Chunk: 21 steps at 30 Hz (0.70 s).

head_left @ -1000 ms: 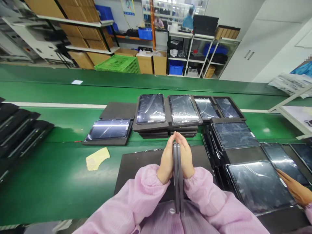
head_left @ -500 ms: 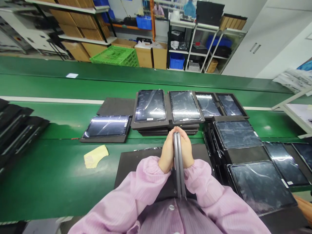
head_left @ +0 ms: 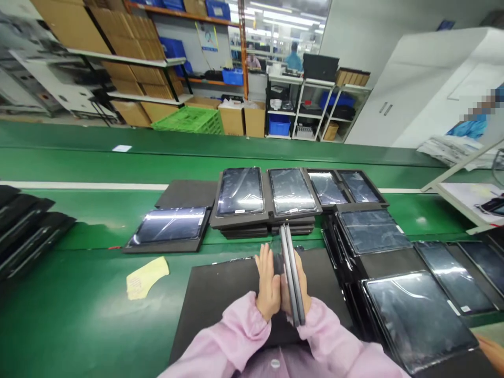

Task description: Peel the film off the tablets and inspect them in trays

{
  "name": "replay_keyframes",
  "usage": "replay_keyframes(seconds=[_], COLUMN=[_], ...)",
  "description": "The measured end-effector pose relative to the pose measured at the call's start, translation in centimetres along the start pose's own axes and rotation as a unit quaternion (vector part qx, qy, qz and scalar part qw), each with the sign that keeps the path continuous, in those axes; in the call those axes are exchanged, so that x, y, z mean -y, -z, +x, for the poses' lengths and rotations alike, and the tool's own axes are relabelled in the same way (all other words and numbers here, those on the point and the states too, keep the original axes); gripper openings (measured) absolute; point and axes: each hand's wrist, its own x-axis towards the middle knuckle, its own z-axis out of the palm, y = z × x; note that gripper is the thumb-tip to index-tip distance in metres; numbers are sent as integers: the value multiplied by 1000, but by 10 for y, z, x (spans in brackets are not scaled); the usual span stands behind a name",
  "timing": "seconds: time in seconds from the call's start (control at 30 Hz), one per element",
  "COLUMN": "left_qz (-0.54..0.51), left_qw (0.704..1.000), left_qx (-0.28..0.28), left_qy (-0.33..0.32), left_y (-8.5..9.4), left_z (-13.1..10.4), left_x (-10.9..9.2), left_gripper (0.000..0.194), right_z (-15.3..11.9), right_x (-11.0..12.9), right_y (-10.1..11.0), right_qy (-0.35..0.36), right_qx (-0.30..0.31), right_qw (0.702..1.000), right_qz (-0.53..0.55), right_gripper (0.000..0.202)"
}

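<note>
Two thin grey tablets (head_left: 292, 278) stand on edge, pressed together, over a dark foam sheet (head_left: 220, 294) in front of me. My right hand (head_left: 304, 283) holds the pair from the right side; most of its fingers are hidden behind them. My left hand (head_left: 268, 286) is held upright with straight fingers just left of the pair, holding nothing. Part of its thumb side lies close to the tablets, and I cannot tell whether it touches. Beyond my hands, film-covered tablets (head_left: 241, 191) rest on stacked black foam trays (head_left: 244, 231).
More tablets on trays stand at the right (head_left: 419, 315), close to my right sleeve. A single tablet (head_left: 169, 226) and a yellow paper (head_left: 147, 278) lie on the green bench (head_left: 79, 310) to the left. Black trays (head_left: 29, 231) are piled at the far left. A person's arm shows at lower right.
My left hand has come away from the tablets' left face, fingers now straight. The pair tilts slightly and stays in my right hand. The head view has shifted upward.
</note>
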Motion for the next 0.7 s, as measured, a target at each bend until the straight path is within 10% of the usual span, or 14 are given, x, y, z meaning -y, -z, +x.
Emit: replay_keyframes(seconds=[0.1, 0.33, 0.7], left_qz=[-35, -197, -207], left_qw=[998, 970, 965], left_qx=[15, 25, -5], left_qy=[-58, 138, 163], left_y=[3, 21, 31], left_z=[24, 68, 47], left_x=[-35, -127, -153], left_gripper=[50, 49, 49], right_z=[19, 50, 26], right_x=[35, 133, 157], right_y=[4, -4, 1], right_qy=[79, -31, -50], right_qx=[22, 52, 61], right_qw=[996, 993, 988], right_qz=[31, 104, 133], right_gripper=[48, 40, 39])
